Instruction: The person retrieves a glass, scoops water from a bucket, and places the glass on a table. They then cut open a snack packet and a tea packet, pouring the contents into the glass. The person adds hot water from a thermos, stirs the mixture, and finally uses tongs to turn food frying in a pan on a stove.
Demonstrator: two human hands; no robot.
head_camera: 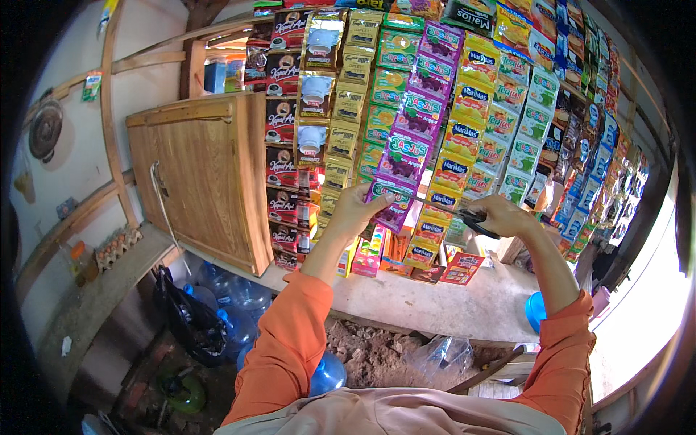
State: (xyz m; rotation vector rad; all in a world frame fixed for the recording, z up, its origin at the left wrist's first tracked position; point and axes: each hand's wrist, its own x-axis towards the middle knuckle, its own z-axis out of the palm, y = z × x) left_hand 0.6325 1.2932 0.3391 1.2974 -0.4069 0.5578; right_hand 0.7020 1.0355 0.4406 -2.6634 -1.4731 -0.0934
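My left hand (352,213) grips the lower end of a hanging strip of purple Jasjus drink sachets (406,155), its thumb across the lowest part. In my right hand (503,216) is a pair of scissors (477,224) with black handles. Their blades point left and lie across the purple strip near my left thumb; whether they are parted is too small to tell. Just right of the purple strip hangs a yellow strip of Marimas sachets (455,168), passing behind the scissors. Green orange-drink sachets (385,103) hang on its left.
More sachet strips hang at both sides, such as red-and-black Kapal Api coffee (281,122). Small boxes (462,267) stand on the counter (391,296) below. Left are a wooden cabinet (201,179) and an egg tray (117,247); water jugs (239,288) and a black plastic bag (190,321) sit lower.
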